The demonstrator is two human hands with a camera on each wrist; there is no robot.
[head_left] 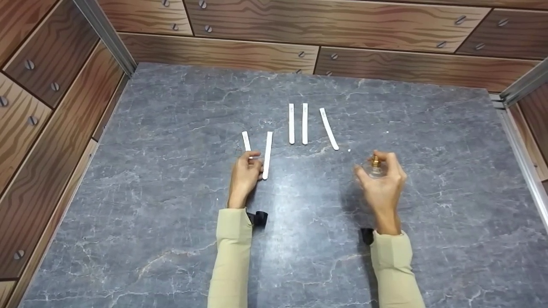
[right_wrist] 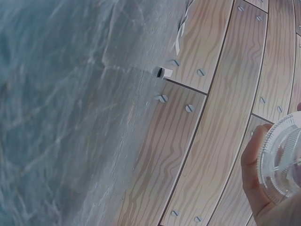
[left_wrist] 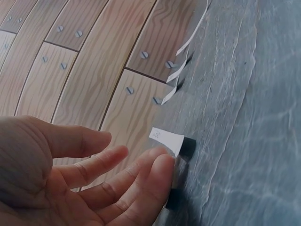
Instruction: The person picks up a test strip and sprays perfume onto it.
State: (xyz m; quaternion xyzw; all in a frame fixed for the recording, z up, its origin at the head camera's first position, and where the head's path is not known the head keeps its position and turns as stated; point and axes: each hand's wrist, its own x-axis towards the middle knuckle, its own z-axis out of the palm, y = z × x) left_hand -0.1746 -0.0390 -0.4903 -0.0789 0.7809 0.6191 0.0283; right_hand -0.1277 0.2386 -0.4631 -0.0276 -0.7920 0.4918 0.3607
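My right hand [head_left: 384, 188] grips a small clear perfume bottle [head_left: 376, 162] with a gold-coloured top, above the table. In the right wrist view the bottle's ribbed clear base [right_wrist: 277, 160] shows at the edge, fingers around it. My left hand [head_left: 245, 177] hovers over two white paper test strips, its fingers loosely bent and nothing visible between thumb and fingers. One strip [head_left: 268, 154] lies just right of its fingertips; the other strip [head_left: 245, 140] is partly hidden behind the hand. Farther back lie a strip [head_left: 291, 124], a second strip [head_left: 305, 124] and a slanted strip [head_left: 329, 128].
All the strips lie on a grey marbled tabletop [head_left: 162, 214]. Wood-patterned panels [head_left: 257, 55] border it at the back and left. A metal rail [head_left: 524, 141] runs along the right side. A tiny white speck [head_left: 349, 150] lies near the slanted strip.
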